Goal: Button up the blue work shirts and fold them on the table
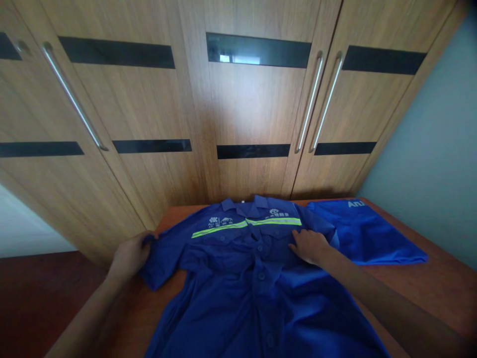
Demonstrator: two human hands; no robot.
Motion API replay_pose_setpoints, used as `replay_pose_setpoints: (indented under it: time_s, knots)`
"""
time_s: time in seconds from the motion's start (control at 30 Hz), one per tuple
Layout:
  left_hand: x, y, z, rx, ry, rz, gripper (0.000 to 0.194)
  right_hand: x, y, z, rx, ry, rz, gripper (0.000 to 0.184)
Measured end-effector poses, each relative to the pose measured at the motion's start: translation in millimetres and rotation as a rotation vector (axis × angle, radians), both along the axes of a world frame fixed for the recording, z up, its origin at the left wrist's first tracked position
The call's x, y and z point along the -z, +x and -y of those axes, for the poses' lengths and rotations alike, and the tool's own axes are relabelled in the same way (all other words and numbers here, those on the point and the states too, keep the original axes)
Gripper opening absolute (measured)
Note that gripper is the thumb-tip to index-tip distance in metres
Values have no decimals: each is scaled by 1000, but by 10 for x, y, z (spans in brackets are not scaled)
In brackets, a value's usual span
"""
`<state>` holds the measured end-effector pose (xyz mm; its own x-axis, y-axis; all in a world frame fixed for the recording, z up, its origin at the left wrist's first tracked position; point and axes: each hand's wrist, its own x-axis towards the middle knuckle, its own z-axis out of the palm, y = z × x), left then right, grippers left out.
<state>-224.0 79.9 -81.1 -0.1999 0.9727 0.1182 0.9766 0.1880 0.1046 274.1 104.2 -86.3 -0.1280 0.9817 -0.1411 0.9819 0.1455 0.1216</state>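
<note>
A dark blue work shirt (227, 298) lies front side up, with its collar at the far end. Printed white logos and a yellow-green and silver reflective strip cross its chest. A row of buttons runs down the middle, and the cloth is rumpled below the chest. At the left, my left hand (130, 255) is closed on the cuff end of one sleeve. My right hand (310, 245) rests on the chest below the reflective strip, thumb and fingers apart against the cloth. The other sleeve is partly hidden behind my right hand and forearm.
A folded bright blue garment (368, 236) with white letters lies to the right of the shirt on the reddish-brown surface (439, 278). Wooden wardrobe doors (246, 109) with long metal handles stand directly behind. A pale wall (428, 164) bounds the right side.
</note>
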Motion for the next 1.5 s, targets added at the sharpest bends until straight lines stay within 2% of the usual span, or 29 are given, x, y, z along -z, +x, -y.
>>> replay_pose_setpoints:
  time_s: [0.07, 0.13, 0.2, 0.23, 0.3, 0.33, 0.43, 0.57, 0.63, 0.7, 0.9, 1.0, 1.07, 1.17, 1.23, 1.3, 1.43, 1.5]
  knots:
    - [-1, -226, -79, -87, -71, -25, 34, -83, 63, -103, 9, -31, -19, 39]
    - [-70, -275, -186, -137, -100, -86, 38, -196, 128, -318, 13, -73, -82, 37]
    - [-191, -139, -328, -142, -35, -162, 47, -301, 178, -616, 31, -67, -181, 39]
    - [-251, -17, -414, -123, 15, -187, 51, -335, 191, -777, 55, -13, -227, 40]
    - [-325, 272, -607, -19, 56, -146, 49, -341, 187, -1081, 90, 97, -295, 39]
    - [-327, 414, -708, 33, 22, -123, 45, -311, 172, -1209, 93, 124, -317, 38]
    - [-195, 709, -967, 117, -32, -87, 44, -125, 107, -1456, 62, 106, -371, 34]
    - [16, 740, -1108, 116, -71, -53, 43, 93, 82, -1537, 21, 55, -399, 32]
    - [30, 668, -1118, 141, -82, -24, 36, 98, 110, -1531, -8, 29, -399, 25]
    - [-12, 590, -1128, 194, -83, 12, 33, 31, 149, -1513, -39, 34, -396, 22]
    - [-318, 480, -1182, 243, 26, 52, 44, -409, 273, -1385, -30, 190, -328, 24]
    - [-583, 519, -1186, 243, 156, 35, 46, -699, 371, -1303, 35, 288, -222, 35]
    - [-798, 563, -1184, 233, 231, 8, 47, -908, 471, -1262, 26, 318, -179, 39]
    - [-1113, 632, -1197, 204, 332, -21, 48, -1204, 658, -1234, -103, 307, -318, 34]
    - [-1272, 679, -1234, 198, 405, -35, 49, -1352, 764, -1240, -162, 324, -445, 35]
    - [-1375, 732, -1302, 195, 396, -87, 50, -1442, 814, -1267, -136, 375, -421, 36]
    - [-1484, 863, -1509, 150, 268, -237, 54, -1496, 761, -1367, 9, 425, -52, 34]
    - [-1547, 926, -1621, 127, 281, -266, 56, -1507, 719, -1430, 76, 466, 21, 37]
